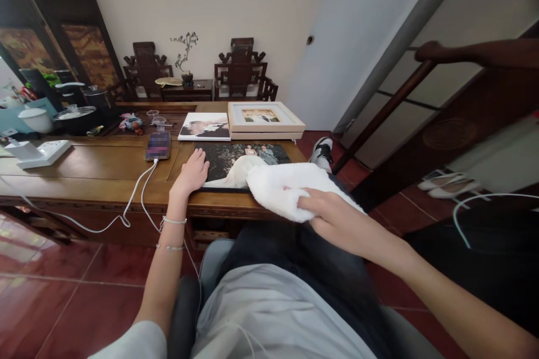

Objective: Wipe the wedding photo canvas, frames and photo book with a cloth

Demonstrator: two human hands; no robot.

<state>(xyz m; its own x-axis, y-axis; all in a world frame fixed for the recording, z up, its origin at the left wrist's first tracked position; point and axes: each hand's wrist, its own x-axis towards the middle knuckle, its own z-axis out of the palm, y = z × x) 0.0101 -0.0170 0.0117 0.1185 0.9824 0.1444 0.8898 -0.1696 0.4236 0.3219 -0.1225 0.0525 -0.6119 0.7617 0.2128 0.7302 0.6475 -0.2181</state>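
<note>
A dark photo print (pixel 236 162) of a couple lies flat at the near edge of the wooden table (pixel 96 171). My left hand (pixel 192 174) rests palm-down on the print's left edge, fingers apart, holding it still. My right hand (pixel 326 214) grips a white cloth (pixel 283 186), which lies bunched over the print's right front corner and hangs past the table's edge above my lap.
Behind the print lie a second photo print (pixel 205 126) and a light wooden picture frame (pixel 264 118). A phone (pixel 158 146) with a white cable, a power strip (pixel 45 153), small cups and pots sit to the left. Two dark chairs stand at the wall.
</note>
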